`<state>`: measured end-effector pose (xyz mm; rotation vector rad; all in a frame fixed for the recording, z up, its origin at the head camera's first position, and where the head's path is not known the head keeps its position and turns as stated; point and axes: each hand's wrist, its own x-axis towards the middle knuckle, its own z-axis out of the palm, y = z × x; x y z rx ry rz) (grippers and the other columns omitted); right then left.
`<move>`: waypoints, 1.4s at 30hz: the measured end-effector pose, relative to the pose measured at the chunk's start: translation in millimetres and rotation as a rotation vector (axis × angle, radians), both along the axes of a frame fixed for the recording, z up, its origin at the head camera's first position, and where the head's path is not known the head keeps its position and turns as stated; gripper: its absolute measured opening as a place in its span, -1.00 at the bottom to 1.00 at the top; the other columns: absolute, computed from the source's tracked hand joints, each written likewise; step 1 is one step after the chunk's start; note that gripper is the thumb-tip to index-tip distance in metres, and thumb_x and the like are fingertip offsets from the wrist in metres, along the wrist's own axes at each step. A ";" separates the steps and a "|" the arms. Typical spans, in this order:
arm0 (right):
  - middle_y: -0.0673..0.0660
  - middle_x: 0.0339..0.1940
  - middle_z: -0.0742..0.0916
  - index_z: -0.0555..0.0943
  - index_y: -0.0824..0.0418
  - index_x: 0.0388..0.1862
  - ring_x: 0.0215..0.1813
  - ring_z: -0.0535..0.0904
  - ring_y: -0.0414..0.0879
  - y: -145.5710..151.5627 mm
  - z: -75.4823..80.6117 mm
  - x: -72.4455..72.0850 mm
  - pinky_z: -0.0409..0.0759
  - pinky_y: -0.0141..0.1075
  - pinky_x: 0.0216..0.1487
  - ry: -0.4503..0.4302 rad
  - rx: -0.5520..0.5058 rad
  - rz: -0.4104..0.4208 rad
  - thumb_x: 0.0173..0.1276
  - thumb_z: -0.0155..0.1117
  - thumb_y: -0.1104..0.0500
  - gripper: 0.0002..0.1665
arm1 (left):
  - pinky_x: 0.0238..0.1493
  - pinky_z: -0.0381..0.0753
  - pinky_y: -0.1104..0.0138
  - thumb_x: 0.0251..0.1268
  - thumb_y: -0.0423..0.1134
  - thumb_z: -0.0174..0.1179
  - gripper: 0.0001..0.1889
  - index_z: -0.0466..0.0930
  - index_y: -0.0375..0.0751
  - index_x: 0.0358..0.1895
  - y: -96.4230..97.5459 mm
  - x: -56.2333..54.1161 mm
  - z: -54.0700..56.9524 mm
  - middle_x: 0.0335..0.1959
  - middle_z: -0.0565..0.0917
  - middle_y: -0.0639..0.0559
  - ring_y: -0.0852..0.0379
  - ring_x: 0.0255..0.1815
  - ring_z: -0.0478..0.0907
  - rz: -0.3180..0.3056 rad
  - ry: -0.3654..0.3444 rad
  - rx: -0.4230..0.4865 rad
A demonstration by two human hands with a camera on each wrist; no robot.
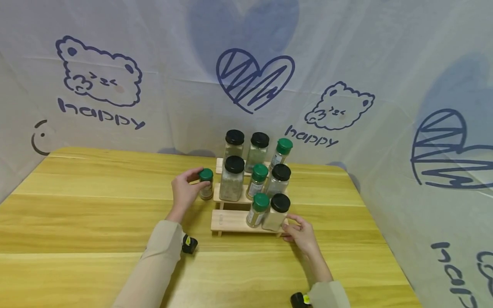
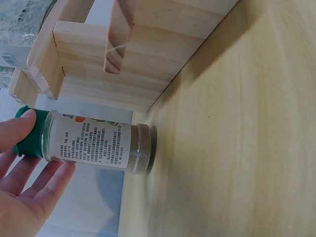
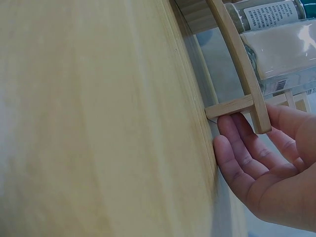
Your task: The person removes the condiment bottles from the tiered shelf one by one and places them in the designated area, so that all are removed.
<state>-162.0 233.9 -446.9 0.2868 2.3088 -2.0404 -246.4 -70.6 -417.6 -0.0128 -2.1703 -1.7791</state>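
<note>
A small spice jar (image 1: 206, 185) with a green cap is pinched by my left hand (image 1: 187, 188), just left of a stepped wooden spice rack (image 1: 233, 217). In the left wrist view the thumb lies on the green cap (image 2: 33, 133), fingers against the jar's other side. The jar's printed label (image 2: 91, 140) shows, with brown powder at its base, right at the tabletop. My right hand (image 1: 304, 235) grips the right end of the rack's lowest shelf. In the right wrist view its fingers bend around the shelf end (image 3: 259, 116) by the short leg.
Several black-capped and green-capped jars fill the rack's tiers, including a tall black-capped jar (image 1: 232, 179) at middle left. The lowest tier carries a green-capped jar (image 1: 256, 214) and a black-capped jar (image 1: 275, 216) at its right. A printed curtain (image 1: 173, 85) hangs behind the wooden table (image 1: 96, 205).
</note>
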 end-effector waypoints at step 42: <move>0.34 -0.39 0.67 0.38 0.51 0.05 -0.48 0.62 -0.05 -1.2 -1.1 0.6 0.61 -0.28 -0.46 0.011 0.035 -0.003 0.22 0.08 0.47 -0.61 | -0.20 0.57 0.35 -0.11 -0.54 0.32 -0.53 0.48 -0.48 -0.01 -1.2 0.4 -8.6 -0.12 0.56 -0.33 -0.11 -0.11 0.52 -0.022 -0.010 0.075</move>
